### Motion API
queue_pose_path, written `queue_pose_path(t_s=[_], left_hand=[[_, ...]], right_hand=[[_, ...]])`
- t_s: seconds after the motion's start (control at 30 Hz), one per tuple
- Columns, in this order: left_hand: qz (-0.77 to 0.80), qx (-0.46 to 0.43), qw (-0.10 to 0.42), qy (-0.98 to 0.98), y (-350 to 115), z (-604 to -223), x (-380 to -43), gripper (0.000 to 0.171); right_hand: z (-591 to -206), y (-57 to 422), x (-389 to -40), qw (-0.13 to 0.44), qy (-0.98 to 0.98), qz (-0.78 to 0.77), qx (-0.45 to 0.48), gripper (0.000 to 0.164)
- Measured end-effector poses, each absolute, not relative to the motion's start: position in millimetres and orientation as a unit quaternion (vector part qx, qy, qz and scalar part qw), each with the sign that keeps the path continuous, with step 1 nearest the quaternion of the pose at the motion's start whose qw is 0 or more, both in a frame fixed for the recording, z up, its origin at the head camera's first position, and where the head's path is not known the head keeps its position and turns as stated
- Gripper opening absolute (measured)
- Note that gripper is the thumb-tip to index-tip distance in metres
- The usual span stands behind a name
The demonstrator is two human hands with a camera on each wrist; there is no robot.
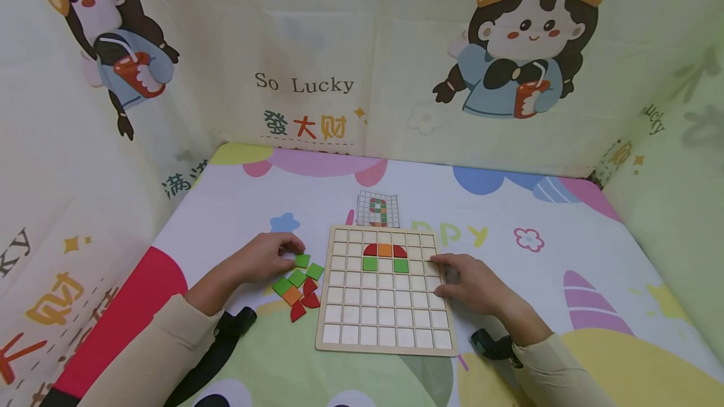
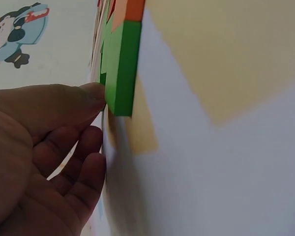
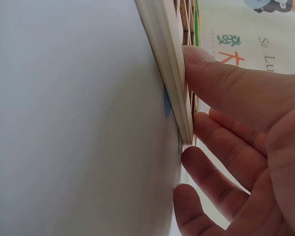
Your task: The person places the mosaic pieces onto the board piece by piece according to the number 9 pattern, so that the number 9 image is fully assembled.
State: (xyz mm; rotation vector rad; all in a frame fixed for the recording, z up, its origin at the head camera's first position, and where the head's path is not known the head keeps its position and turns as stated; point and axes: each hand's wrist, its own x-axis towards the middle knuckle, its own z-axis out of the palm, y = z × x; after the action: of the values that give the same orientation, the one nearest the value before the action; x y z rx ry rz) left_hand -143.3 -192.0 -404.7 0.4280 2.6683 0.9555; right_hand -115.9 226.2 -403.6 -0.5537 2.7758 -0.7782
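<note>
Head view: we count five tiles (image 1: 384,250) set on the board (image 1: 387,299), eight loose tiles (image 1: 296,278) apparently left; left hand (image 1: 269,257), grip unclear; right hand (image 1: 474,282), fingers apart, touching board.

Cartoon-printed curtains (image 1: 396,49) are walling in a colourful table (image 1: 498,212) on three sides — forming a booth, hiding the wider room.
</note>
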Motion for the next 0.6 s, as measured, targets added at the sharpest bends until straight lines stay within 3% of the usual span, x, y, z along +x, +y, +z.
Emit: queue_pose_path(t_s=[0.6], left_hand=[[0.298, 0.140, 0.129, 0.935, -188.1, -404.1, -142.7, 0.024]], right_hand=[[-405.4, 228.1, -117.6, 0.107, 0.939, -0.270, -0.187, 0.057]])
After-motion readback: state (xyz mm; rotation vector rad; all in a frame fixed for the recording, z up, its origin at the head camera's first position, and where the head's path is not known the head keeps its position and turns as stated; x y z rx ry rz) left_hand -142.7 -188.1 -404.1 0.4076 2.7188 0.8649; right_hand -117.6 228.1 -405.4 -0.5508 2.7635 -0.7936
